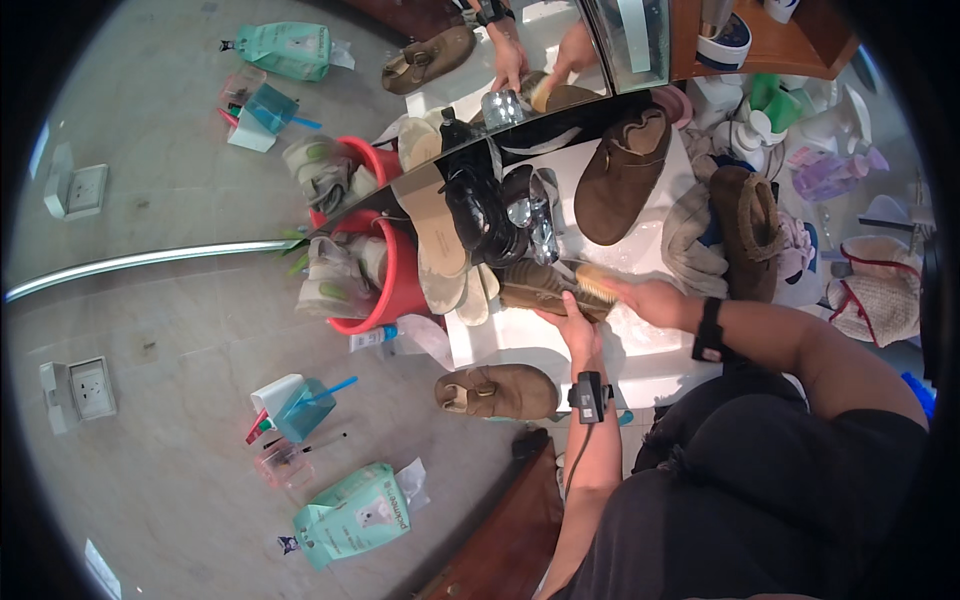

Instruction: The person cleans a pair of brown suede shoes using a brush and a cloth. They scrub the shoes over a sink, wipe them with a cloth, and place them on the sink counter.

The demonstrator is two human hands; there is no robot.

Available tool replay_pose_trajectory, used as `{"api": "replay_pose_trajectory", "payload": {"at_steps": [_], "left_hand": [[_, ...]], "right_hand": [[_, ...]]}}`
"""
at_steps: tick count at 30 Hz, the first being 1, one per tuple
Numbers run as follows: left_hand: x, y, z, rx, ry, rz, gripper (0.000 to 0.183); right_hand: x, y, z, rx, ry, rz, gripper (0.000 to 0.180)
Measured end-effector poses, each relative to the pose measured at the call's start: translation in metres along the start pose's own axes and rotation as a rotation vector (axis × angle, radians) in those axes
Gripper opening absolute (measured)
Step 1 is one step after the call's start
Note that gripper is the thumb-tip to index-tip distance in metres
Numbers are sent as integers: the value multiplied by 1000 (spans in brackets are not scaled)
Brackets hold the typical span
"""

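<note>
Over a white washbasin, my left hand holds a brown shoe from below and at its side. My right hand grips a scrubbing brush with a light wooden back, its bristles against the shoe. Behind the held shoe are a chrome faucet and a glossy black shoe. A brown buckled shoe leans at the back of the basin, and another brown buckled shoe lies on the near left rim. Water or suds glisten in the basin.
Pale insoles and a red bucket holding light sneakers stand left of the basin. A brown fleece-lined shoe and bottles are at right. A mirror borders the counter. A green wipes pack lies farther left.
</note>
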State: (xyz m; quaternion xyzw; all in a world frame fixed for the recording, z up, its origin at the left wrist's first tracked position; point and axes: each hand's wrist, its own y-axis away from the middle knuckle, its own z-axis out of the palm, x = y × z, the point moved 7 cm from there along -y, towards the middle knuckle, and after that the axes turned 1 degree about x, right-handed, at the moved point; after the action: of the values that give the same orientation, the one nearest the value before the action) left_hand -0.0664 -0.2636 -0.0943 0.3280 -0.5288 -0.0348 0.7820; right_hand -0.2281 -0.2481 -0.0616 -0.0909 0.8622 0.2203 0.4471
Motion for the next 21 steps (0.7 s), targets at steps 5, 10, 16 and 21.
{"api": "replay_pose_trajectory", "payload": {"at_steps": [5, 10, 16, 21], "left_hand": [[-10, 3, -13, -27, -22, -120, 85], [-18, -9, -23, -63, -25, -45, 81], [-34, -5, -29, -175, -158, -45, 70], [-28, 1, -30, -168, -328, -31, 71]], "right_hand": [[-4, -57, 3, 60, 47, 5, 48], [-23, -8, 14, -118, 6, 20, 46], [-21, -26, 19, -27, 29, -51, 42], [-22, -82, 3, 157, 59, -6, 41]]}}
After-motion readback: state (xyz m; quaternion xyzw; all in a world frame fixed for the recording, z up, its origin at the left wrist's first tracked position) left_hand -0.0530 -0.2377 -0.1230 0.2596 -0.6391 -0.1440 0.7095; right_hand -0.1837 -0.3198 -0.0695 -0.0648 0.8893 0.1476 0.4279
